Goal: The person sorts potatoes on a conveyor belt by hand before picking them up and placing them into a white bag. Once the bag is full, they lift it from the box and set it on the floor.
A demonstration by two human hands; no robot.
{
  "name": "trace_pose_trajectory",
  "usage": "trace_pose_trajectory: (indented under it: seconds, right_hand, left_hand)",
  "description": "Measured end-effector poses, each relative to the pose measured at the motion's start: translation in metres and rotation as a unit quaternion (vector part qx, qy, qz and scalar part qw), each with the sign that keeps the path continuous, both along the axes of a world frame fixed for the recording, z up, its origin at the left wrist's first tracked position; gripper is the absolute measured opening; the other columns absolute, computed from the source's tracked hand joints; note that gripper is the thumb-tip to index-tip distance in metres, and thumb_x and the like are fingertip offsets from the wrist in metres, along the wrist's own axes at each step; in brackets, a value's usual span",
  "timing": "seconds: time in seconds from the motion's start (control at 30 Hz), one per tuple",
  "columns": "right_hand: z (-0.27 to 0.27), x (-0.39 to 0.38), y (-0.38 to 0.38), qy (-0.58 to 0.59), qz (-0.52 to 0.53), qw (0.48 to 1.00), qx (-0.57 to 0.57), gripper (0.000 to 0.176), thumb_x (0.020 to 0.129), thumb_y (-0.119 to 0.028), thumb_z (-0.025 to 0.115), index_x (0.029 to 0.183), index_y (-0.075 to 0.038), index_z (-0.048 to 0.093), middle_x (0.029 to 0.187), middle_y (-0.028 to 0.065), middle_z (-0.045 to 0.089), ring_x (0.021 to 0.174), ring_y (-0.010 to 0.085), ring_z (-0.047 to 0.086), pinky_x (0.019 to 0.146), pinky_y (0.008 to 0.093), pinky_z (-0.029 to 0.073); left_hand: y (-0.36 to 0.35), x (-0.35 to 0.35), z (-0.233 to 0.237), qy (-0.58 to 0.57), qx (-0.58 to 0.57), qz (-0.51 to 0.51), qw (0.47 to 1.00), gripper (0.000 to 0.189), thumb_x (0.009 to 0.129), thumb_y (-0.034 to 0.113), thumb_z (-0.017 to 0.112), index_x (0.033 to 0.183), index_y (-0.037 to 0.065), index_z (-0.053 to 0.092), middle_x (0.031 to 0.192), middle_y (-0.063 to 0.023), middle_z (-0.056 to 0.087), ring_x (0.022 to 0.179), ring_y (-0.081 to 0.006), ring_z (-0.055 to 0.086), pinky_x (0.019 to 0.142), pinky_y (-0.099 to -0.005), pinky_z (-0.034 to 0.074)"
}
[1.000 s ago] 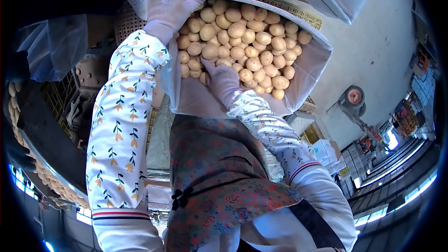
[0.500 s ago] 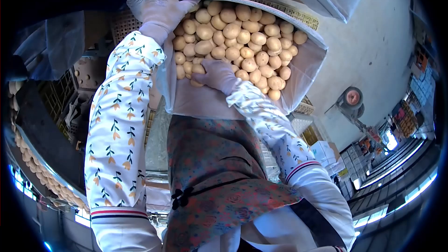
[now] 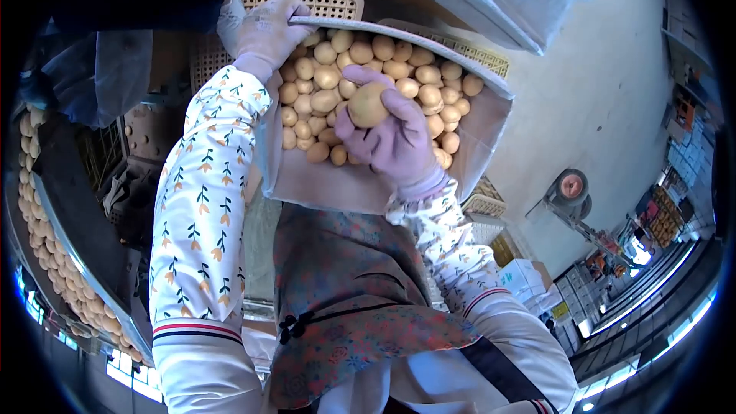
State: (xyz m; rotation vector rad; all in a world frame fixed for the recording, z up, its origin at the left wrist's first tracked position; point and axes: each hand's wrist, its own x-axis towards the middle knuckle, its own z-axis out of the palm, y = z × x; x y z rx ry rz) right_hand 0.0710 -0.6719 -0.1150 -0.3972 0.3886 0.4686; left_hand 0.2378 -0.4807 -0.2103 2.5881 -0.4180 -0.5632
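A wide tray lined with pale sheeting (image 3: 483, 130) lies in front of me, with many round tan potatoes (image 3: 326, 77) heaped in it. My left hand (image 3: 268, 37), in a light glove, is closed on the tray's raised far rim at the left corner. My right hand (image 3: 391, 134), gloved too and turned palm up, holds one larger potato (image 3: 369, 105) between thumb and fingers above the heap. Some potatoes lie near the tray's close edge, beside my right wrist.
Perforated plastic crates (image 3: 326, 4) stand beyond the tray. Another person's gloved hand (image 3: 230, 19) is beside my left hand. A conveyor with potatoes (image 3: 61, 257) runs at the left. A wheeled cart (image 3: 572, 186) and white boxes (image 3: 521, 280) are at the right.
My right hand has risen from the heap, turned palm up, and now holds a potato. My left hand still grips the rim. The view has shifted slightly.
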Motion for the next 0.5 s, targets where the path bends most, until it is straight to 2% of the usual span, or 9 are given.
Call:
trace_pose_trajectory:
  seconds: [0.17, 0.27, 0.3, 0.33, 0.37, 0.4, 0.43, 0.47, 0.5]
  right_hand:
    - [0.031, -0.024, 0.004, 0.031, -0.023, 0.998, 0.056, 0.057, 0.100, -0.036, 0.047, 0.148, -0.006, 0.037, 0.119, 0.0229, 0.061, 0.101, 0.0299, 0.062, 0.087, 0.0355, 0.052]
    - [0.072, -0.031, 0.011, 0.034, -0.006, 0.999, -0.027, 0.049, 0.100, -0.030, 0.043, 0.143, -0.006, 0.040, 0.117, 0.0256, 0.064, 0.090, 0.0266, 0.064, 0.074, 0.0273, 0.050]
    - [0.067, -0.040, 0.004, -0.033, 0.010, 0.999, 0.029, 0.049, 0.097, -0.024, 0.048, 0.143, -0.007, 0.042, 0.122, 0.0236, 0.062, 0.098, 0.0261, 0.064, 0.078, 0.0263, 0.050]
    - [0.076, -0.044, 0.005, -0.017, 0.010, 1.000, -0.016, 0.049, 0.095, -0.022, 0.051, 0.141, -0.008, 0.043, 0.122, 0.0214, 0.063, 0.098, 0.0242, 0.064, 0.077, 0.0254, 0.049]
    - [0.090, -0.049, 0.012, -0.006, 0.012, 0.998, -0.056, 0.048, 0.093, -0.019, 0.055, 0.139, -0.008, 0.045, 0.122, 0.0192, 0.063, 0.099, 0.0222, 0.064, 0.076, 0.0245, 0.049]
    - [0.102, -0.053, 0.024, 0.000, 0.016, 0.996, -0.089, 0.048, 0.092, -0.017, 0.058, 0.138, -0.008, 0.046, 0.122, 0.0170, 0.064, 0.099, 0.0203, 0.064, 0.075, 0.0236, 0.049]
    - [0.108, -0.059, 0.034, 0.030, 0.034, 0.982, -0.181, 0.043, 0.087, -0.013, 0.062, 0.128, -0.009, 0.050, 0.112, 0.0164, 0.065, 0.084, 0.0159, 0.061, 0.065, 0.0223, 0.045]
    - [0.110, -0.064, 0.046, 0.051, 0.054, 0.961, -0.266, 0.038, 0.082, -0.008, 0.066, 0.118, -0.009, 0.054, 0.102, 0.0158, 0.067, 0.068, 0.0114, 0.057, 0.055, 0.0211, 0.042]
    - [0.108, -0.063, 0.064, 0.074, 0.055, 0.954, -0.284, 0.032, 0.079, -0.005, 0.071, 0.106, -0.010, 0.055, 0.089, 0.0090, 0.067, 0.052, 0.0057, 0.048, 0.043, 0.0184, 0.031]
  left_hand:
    - [-0.001, 0.000, 0.005, -0.021, 0.005, 0.024, 0.999, 0.035, 0.078, 0.041, 0.080, 0.101, 0.015, 0.073, 0.100, -0.0071, 0.073, 0.096, -0.0282, 0.069, 0.083, -0.0404, 0.053]
    - [-0.007, -0.003, 0.025, 0.001, 0.048, 0.038, 0.998, 0.034, 0.080, 0.042, 0.077, 0.104, 0.017, 0.073, 0.102, -0.0083, 0.072, 0.099, -0.0285, 0.069, 0.089, -0.0412, 0.052]
    - [-0.011, -0.010, 0.024, 0.000, 0.081, 0.046, 0.996, 0.040, 0.078, 0.041, 0.078, 0.110, 0.017, 0.072, 0.107, -0.0096, 0.071, 0.103, -0.0287, 0.067, 0.091, -0.0422, 0.052]
    - [-0.004, -0.025, -0.001, -0.100, 0.021, 0.035, 0.994, 0.046, 0.079, 0.037, 0.077, 0.119, 0.016, 0.067, 0.119, -0.0103, 0.067, 0.110, -0.0299, 0.064, 0.093, -0.0437, 0.051]
    - [-0.002, -0.038, 0.002, -0.127, -0.033, 0.045, 0.990, 0.058, 0.081, 0.029, 0.074, 0.135, 0.014, 0.057, 0.132, -0.0167, 0.058, 0.122, -0.0343, 0.057, 0.100, -0.0452, 0.048]
    - [-0.002, -0.067, -0.010, -0.243, -0.102, 0.109, 0.958, 0.066, 0.082, 0.018, 0.069, 0.144, 0.007, 0.048, 0.137, -0.0225, 0.052, 0.129, -0.0396, 0.049, 0.108, -0.0468, 0.042]
    - [0.012, -0.084, 0.009, -0.169, -0.188, 0.079, 0.964, 0.072, 0.083, 0.012, 0.065, 0.150, 0.003, 0.039, 0.143, -0.0259, 0.046, 0.135, -0.0414, 0.043, 0.116, -0.0466, 0.034]
    - [0.025, -0.109, 0.021, -0.142, -0.331, 0.096, 0.928, 0.073, 0.082, 0.008, 0.064, 0.150, 0.001, 0.038, 0.144, -0.0242, 0.046, 0.135, -0.0405, 0.043, 0.118, -0.0460, 0.032]
    - [0.049, -0.148, 0.014, -0.006, -0.397, 0.159, 0.904, 0.074, 0.081, 0.007, 0.064, 0.150, 0.001, 0.038, 0.143, -0.0228, 0.048, 0.137, -0.0383, 0.042, 0.119, -0.0441, 0.031]
